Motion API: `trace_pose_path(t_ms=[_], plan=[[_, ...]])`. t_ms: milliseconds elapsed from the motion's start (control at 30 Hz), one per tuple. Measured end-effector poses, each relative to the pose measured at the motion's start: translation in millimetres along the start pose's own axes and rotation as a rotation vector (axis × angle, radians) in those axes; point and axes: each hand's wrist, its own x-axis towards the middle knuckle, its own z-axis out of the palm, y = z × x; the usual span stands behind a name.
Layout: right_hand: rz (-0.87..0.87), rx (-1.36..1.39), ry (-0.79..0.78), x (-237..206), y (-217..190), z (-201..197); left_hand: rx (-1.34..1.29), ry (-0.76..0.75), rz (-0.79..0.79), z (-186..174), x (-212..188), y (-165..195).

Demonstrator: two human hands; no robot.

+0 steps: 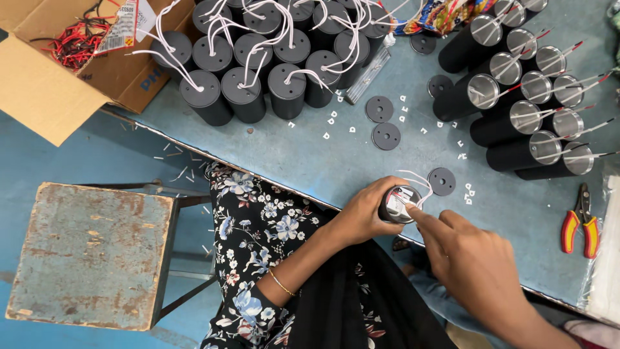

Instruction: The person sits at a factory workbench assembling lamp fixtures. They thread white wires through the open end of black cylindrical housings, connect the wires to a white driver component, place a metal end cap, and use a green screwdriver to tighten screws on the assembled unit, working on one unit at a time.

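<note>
Blue worktable (310, 155); black cylinder (397, 205) in left hand (365, 210).

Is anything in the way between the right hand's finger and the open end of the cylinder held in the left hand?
Nothing visible. The left hand grips the black cylinder by its side, and the right hand has its forefinger already at the open rim. Only the cylinder's own white wires curl out beside it.

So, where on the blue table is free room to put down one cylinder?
Free: the table between the standing capped cylinders, the loose discs and the left hand. Also between the lying cylinders and the pliers. Crowded: the top edge.
</note>
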Motion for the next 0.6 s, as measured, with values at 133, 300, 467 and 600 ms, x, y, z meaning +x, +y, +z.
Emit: trace_pose_path(t_ms=[133, 300, 467, 600], plan=[[-0.066, -0.057, -0.048, 9.7, -3.8, -13.9, -0.006, 0.000, -0.007, -0.3, -0.5, 0.6], [-0.147, -0.117, -0.144, 24.6, -7.2, -29.8, -0.034, 0.000, 0.014, -1.4, 0.1, 2.0], [-0.190, -0.173, -0.239, 37.4, -11.3, -38.8, -0.025, -0.001, 0.021, -1.8, 0.4, 3.4], [-0.226, -0.196, -0.276, 45.3, -11.2, -41.3, -0.007, 0.002, 0.042, -2.7, 0.5, 3.9]])
